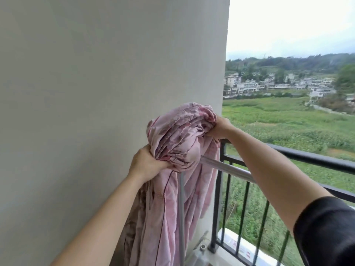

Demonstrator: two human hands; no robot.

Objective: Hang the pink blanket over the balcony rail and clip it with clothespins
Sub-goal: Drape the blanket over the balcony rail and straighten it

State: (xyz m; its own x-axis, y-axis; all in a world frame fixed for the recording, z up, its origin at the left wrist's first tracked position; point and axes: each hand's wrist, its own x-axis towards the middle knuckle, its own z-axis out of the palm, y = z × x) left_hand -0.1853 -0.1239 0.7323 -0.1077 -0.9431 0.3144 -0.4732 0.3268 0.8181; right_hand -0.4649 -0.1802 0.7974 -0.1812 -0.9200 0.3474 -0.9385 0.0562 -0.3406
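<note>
Both hands, left hand (147,162) and right hand (221,128), grip the bunched pink blanket (178,139) with curled fingers above the balcony rail (307,157); spreading and clipping remain (no clothespins visible).

1. The pink blanket (178,135) is thin woven cloth, matt, heavily creased, with a faded floral print.
2. The balcony rail (307,157) is metal under a black painted coat, smooth, with a faint sheen.
3. The silver pole (230,168) is a bare metal tube, smooth, satin-bright.
4. The wall (96,93) is off-white, matt and even.
5. The sleeve (326,227) is black cloth, slightly lustrous.
</note>
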